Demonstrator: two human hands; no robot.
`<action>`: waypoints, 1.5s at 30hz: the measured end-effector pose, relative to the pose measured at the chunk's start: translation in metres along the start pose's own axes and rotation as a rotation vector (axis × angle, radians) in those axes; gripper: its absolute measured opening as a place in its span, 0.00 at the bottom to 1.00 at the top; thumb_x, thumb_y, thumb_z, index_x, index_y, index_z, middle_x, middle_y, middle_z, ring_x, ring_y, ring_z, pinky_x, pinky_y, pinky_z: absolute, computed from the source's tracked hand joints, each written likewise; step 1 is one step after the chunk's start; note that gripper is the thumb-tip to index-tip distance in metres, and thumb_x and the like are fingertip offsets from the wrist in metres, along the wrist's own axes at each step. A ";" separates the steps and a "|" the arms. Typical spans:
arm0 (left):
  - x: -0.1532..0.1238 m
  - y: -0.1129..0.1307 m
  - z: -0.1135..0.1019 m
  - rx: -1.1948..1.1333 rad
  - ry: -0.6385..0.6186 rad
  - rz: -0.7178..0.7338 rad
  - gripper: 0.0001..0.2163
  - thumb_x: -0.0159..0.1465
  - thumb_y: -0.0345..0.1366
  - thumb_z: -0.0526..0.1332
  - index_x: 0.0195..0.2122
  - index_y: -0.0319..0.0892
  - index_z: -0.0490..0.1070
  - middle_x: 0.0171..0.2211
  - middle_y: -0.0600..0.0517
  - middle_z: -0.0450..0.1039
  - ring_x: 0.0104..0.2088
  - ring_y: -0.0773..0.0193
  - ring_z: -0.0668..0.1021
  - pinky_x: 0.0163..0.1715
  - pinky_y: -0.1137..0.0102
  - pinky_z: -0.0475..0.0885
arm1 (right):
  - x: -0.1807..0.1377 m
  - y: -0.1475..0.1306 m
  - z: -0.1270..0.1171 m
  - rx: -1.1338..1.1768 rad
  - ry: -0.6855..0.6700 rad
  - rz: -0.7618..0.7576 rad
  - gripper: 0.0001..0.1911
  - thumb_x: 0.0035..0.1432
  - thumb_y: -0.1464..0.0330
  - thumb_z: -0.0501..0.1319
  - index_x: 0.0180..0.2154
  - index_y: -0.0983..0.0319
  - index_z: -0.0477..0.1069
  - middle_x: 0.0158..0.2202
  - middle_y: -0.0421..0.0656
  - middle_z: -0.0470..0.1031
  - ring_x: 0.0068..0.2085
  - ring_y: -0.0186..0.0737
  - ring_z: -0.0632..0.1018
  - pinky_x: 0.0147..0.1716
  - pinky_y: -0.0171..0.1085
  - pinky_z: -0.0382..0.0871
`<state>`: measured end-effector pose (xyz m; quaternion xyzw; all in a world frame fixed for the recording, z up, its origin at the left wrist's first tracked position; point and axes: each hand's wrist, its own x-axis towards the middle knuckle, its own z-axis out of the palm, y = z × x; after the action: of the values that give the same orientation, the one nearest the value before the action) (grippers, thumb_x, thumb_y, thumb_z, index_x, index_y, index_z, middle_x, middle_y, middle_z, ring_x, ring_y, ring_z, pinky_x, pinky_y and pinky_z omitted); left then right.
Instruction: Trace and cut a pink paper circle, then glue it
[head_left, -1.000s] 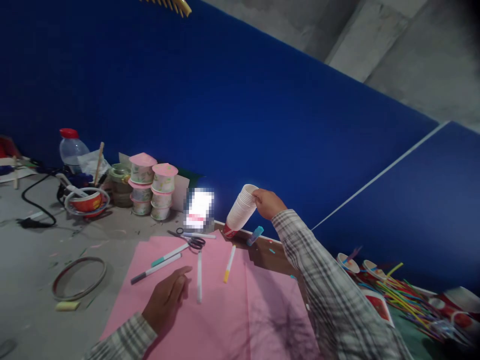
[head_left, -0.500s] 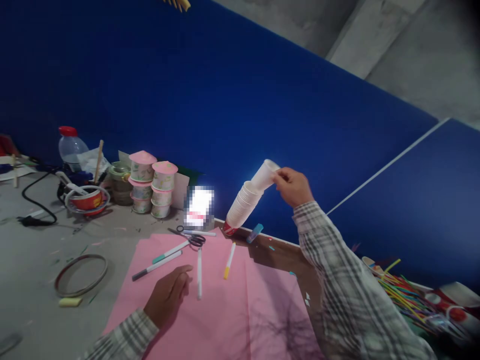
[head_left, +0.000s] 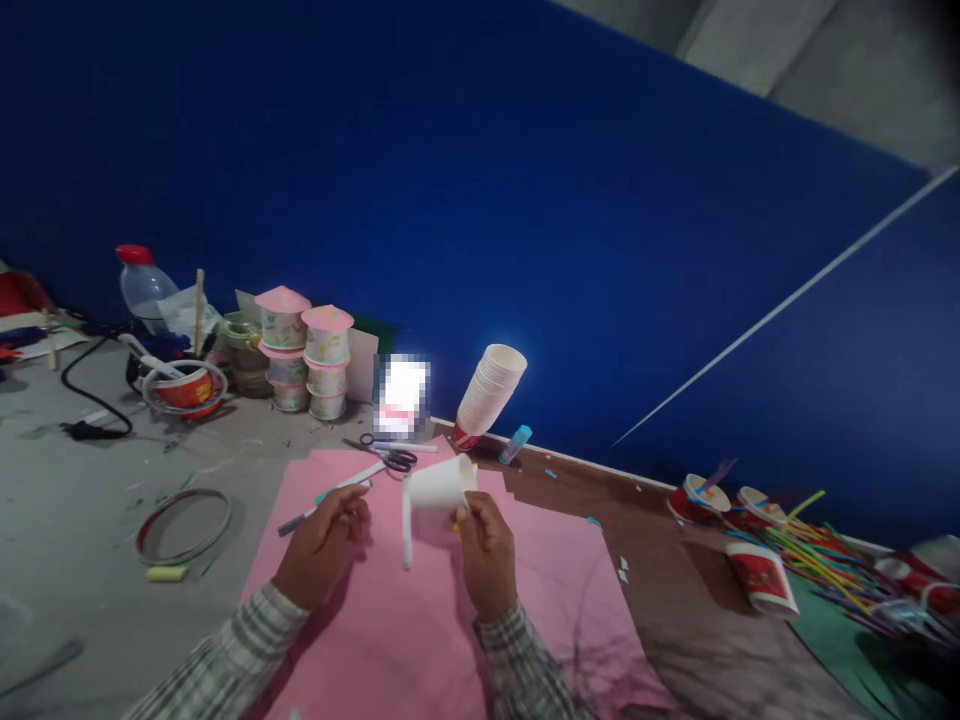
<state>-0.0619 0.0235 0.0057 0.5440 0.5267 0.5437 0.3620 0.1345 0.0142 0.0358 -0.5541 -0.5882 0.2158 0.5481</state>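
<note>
My right hand [head_left: 487, 555] grips a white paper cup [head_left: 435, 485] by its rim, between thumb and fingers. The cup lies on its side in the air above pink paper [head_left: 420, 640], its mouth turned to the right. To its left, my left hand [head_left: 322, 548] is empty, with fingers loosely bent and apart, close to a dark-capped marker [head_left: 291, 524]. A white marker [head_left: 407, 530] lies just below the cup's base, and a yellow one is mostly hidden behind the cup. Black-handled scissors [head_left: 399, 460] rest at the paper's far edge.
A leaning stack of paper cups [head_left: 491, 390] stands by the blue partition [head_left: 600, 250], beside a glue stick [head_left: 516, 444]. Pink-roofed cup towers [head_left: 327, 365] and a lit phone [head_left: 403, 390] are at the back. Right are red cups [head_left: 761, 578] and coloured sticks [head_left: 825, 560]; left, a tape ring [head_left: 184, 527].
My right hand has drawn the top cup off the stack and brought it down and left over the pink paper. The view has shifted slightly, showing more red cups on the right.
</note>
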 end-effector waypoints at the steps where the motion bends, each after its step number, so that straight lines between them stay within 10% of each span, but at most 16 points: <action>1: 0.002 -0.001 -0.003 0.061 -0.015 0.015 0.13 0.52 0.39 0.49 0.37 0.46 0.67 0.24 0.56 0.69 0.19 0.66 0.72 0.18 0.67 0.74 | -0.003 0.007 0.003 -0.022 0.077 0.016 0.07 0.52 0.66 0.53 0.28 0.53 0.69 0.27 0.39 0.73 0.28 0.44 0.75 0.27 0.37 0.72; 12: 0.023 -0.022 0.025 0.831 -0.346 0.300 0.09 0.56 0.33 0.52 0.34 0.44 0.70 0.36 0.46 0.71 0.37 0.54 0.73 0.39 0.59 0.69 | -0.016 0.044 0.017 -0.080 0.335 -0.070 0.09 0.51 0.67 0.52 0.33 0.46 0.65 0.33 0.40 0.72 0.37 0.53 0.76 0.37 0.50 0.72; 45: 0.051 -0.018 0.064 1.133 -0.553 0.137 0.12 0.59 0.38 0.47 0.38 0.43 0.67 0.39 0.44 0.70 0.29 0.56 0.77 0.25 0.62 0.68 | -0.011 0.053 0.013 -0.057 0.267 -0.184 0.10 0.51 0.71 0.53 0.33 0.49 0.66 0.31 0.40 0.72 0.35 0.49 0.76 0.36 0.46 0.72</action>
<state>-0.0101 0.0875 -0.0102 0.8041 0.5837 0.0419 0.1047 0.1424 0.0243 -0.0187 -0.5368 -0.5643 0.0722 0.6231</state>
